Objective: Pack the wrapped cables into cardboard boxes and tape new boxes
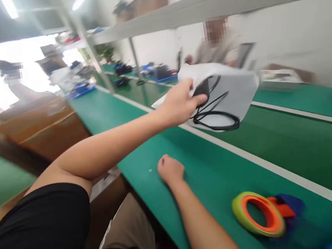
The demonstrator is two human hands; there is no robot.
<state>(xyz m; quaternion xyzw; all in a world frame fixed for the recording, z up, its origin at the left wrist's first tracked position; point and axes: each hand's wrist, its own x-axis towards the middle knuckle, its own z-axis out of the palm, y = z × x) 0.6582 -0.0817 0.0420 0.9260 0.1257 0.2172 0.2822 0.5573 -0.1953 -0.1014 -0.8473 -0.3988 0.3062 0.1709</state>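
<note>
My left hand reaches out over the bench, its thumb and fingers closed on a small black device with a looped black cable. A white sheet or flat bag is pinched in the same grip, behind the device; which of the two it is I cannot tell. The device's exact kind is not clear. On the green bench top rests my right hand, curled into a fist, with nothing showing in it.
A tape dispenser with a yellow-green and orange roll lies at the lower right. Cardboard boxes stand on the left. A grey shelf beam crosses above. Another person sits across the bench; a second person is at far left.
</note>
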